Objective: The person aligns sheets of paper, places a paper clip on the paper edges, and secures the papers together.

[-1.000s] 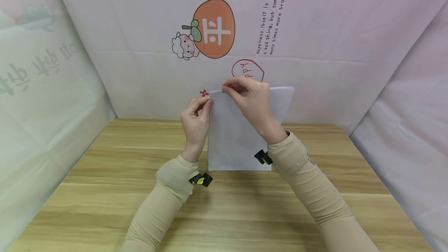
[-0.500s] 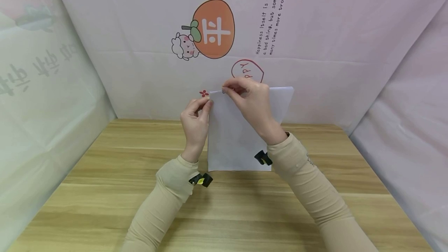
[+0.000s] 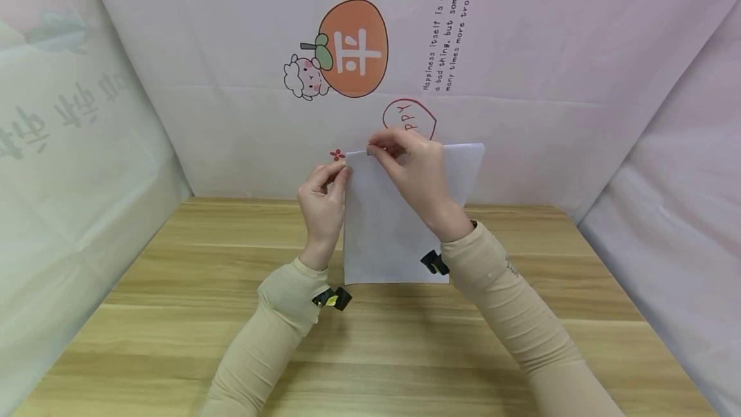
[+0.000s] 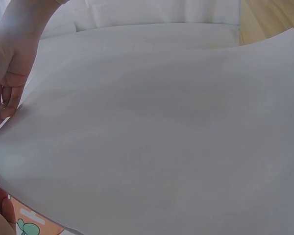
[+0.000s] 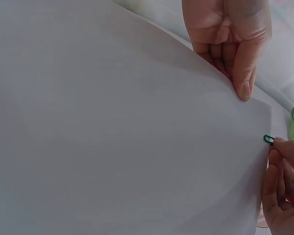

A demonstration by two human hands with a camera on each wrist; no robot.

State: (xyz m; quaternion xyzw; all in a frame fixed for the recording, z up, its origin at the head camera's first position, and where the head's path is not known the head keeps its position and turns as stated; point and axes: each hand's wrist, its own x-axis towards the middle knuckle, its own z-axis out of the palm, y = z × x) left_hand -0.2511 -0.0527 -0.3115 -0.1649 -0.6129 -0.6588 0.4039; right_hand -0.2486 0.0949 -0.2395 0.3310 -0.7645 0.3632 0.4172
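White paper (image 3: 388,224), apparently more than one sheet, is held up above the table. At its upper left corner my left hand (image 3: 324,201) pinches the side edge between thumb and fingers. My right hand (image 3: 419,169) pinches a small green paper clip (image 5: 268,139) at the top edge, a little right of that corner. In the right wrist view the clip's looped end lies over the paper's edge, while its other end is hidden by the fingertips. The left wrist view shows the paper (image 4: 152,127) filling most of the picture, slightly bowed.
The wooden table (image 3: 370,352) spreads below the paper. Behind it hangs a white cloth (image 3: 231,134) printed with an orange fruit, a small cartoon sheep and lettering. Pale cloth walls (image 3: 677,211) stand on both sides.
Both hands stay almost still at the paper's upper left corner. The paper's right side has shifted very slightly left; the grips look the same.
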